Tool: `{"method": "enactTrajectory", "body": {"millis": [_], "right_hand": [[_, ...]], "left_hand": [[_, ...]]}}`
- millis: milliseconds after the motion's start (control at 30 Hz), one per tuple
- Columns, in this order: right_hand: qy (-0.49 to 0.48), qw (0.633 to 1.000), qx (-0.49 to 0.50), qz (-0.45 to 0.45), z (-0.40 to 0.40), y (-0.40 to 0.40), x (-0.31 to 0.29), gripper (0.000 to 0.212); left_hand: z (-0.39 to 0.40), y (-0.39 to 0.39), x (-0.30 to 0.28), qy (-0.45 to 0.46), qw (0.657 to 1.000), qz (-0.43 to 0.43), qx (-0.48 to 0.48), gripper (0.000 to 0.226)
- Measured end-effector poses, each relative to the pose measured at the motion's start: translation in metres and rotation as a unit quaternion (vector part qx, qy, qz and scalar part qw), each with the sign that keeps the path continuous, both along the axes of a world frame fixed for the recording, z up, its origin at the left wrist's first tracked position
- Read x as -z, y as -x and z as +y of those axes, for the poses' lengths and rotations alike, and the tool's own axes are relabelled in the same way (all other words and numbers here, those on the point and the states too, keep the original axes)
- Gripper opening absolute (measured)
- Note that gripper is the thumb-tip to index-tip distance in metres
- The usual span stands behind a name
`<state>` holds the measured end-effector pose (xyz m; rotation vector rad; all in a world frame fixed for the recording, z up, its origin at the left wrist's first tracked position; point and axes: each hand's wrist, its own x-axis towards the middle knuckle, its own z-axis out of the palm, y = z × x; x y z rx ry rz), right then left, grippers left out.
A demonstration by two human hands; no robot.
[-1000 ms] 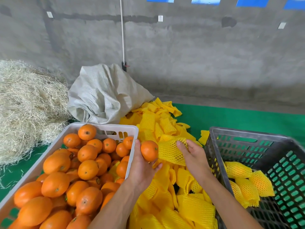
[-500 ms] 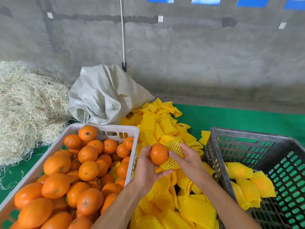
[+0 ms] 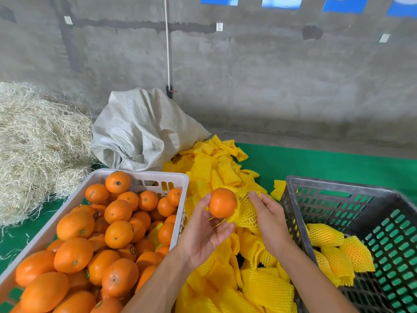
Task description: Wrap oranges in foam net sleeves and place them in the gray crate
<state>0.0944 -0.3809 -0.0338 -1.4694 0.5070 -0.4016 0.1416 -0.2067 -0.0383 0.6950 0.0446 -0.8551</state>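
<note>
A rough grey concrete wall fills the back, and a green mat covers the surface below it. At far left lies a big heap of pale dry straw, with a crumpled white woven sack beside it. In front of these a white slotted plastic crate is piled with bare oranges, while at right a dark gray perforated plastic crate holds a few oranges already in yellow netting. Between the two crates spreads a loose pile of yellow foam net sleeves. Above that pile the left hand, palm up and fingers partly curled, holds a round orange at the fingertips. The right hand grips one yellow foam net sleeve, its fingers curled into the mesh, and the sleeve's open end touches the orange's right side and cups it there; most of the fruit is bare.
</note>
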Motion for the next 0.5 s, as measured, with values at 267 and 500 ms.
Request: {"method": "enactTrajectory", "body": {"millis": [267, 500], "right_hand": [[-0.232, 0.973, 0.008, -0.010, 0.001, 0.002, -0.010, 0.037], [-0.301, 0.950, -0.085, -0.006, 0.000, 0.006, -0.018, 0.040]], "left_hand": [[0.002, 0.001, -0.002, 0.076, 0.996, 0.034, 0.024, 0.083], [-0.002, 0.006, -0.003, 0.007, 0.999, -0.032, -0.006, 0.058]]}}
